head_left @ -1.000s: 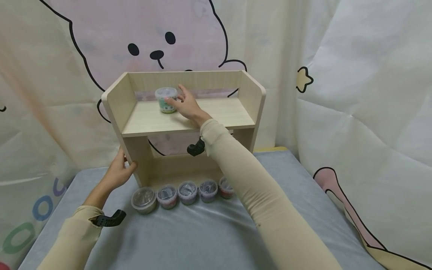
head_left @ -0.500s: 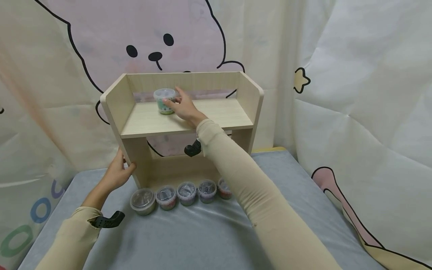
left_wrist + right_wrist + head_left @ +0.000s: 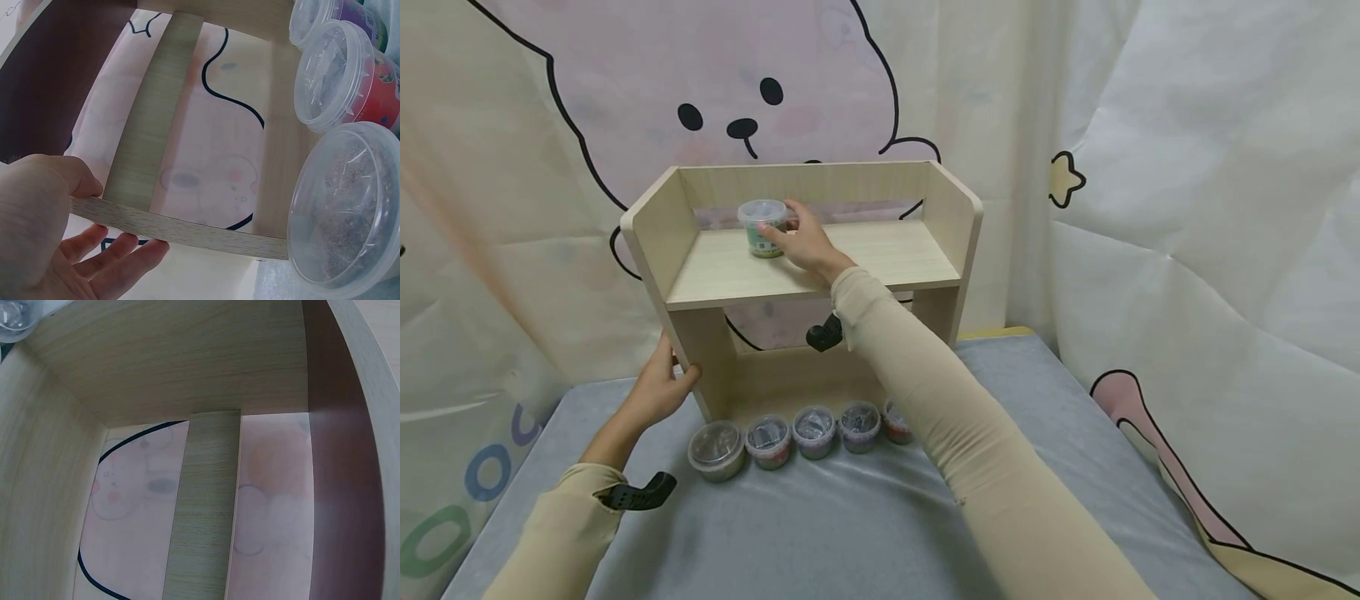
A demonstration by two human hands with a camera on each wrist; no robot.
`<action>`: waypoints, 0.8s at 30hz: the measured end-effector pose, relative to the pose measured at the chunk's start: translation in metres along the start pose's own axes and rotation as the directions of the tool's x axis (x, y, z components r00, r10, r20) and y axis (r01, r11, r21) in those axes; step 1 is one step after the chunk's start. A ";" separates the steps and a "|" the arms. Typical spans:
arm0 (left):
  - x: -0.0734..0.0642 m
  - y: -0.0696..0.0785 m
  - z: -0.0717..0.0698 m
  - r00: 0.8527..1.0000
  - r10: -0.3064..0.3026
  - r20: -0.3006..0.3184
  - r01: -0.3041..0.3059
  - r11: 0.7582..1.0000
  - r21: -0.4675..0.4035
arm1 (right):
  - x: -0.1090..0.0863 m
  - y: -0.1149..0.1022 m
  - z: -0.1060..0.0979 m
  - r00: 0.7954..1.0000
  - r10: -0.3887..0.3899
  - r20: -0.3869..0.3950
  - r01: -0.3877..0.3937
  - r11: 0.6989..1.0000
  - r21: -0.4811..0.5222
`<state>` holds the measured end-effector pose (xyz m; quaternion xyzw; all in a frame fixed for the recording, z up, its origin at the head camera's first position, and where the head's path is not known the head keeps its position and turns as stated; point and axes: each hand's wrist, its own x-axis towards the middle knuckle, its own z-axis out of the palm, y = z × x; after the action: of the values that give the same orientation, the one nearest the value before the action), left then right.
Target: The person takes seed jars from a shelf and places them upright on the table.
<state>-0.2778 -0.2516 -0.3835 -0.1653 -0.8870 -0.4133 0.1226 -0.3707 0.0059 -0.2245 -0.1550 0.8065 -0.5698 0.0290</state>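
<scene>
A small wooden two-tier shelf [image 3: 820,282] stands on the table. My left hand [image 3: 658,387] grips the edge of its left side panel; in the left wrist view, the thumb lies on the inner side and the fingers [image 3: 125,262] on the outer. On the upper board, left of centre, sits a clear lidded plastic tub [image 3: 762,237] with a green label. My right hand [image 3: 805,246] holds this tub from the right, thumb in front and other fingers at the far side. The right wrist view shows the shelf's lower compartment [image 3: 206,506], not the hand.
Several lidded plastic tubs stand in a row before the shelf's base, among them a larger one [image 3: 717,450] at the left end and a red one [image 3: 769,442] beside it. A grey-blue cloth [image 3: 820,533] covers the table. Printed curtains [image 3: 985,100] hang behind.
The fingers of my right hand have come down and closed in against the tub. My left hand keeps its grip on the side panel. The head view has shifted slightly.
</scene>
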 end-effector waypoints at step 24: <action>-0.001 0.001 -0.002 1.000 0.025 0.009 -0.025 0.999 -0.021 | -0.004 0.004 -0.001 0.999 -0.032 -0.040 0.037 0.993 0.110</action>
<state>-0.2763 -0.2525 -0.3824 -0.1795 -0.8811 -0.4201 0.1222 -0.3675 0.0091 -0.2281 -0.1562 0.7714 -0.6167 0.0125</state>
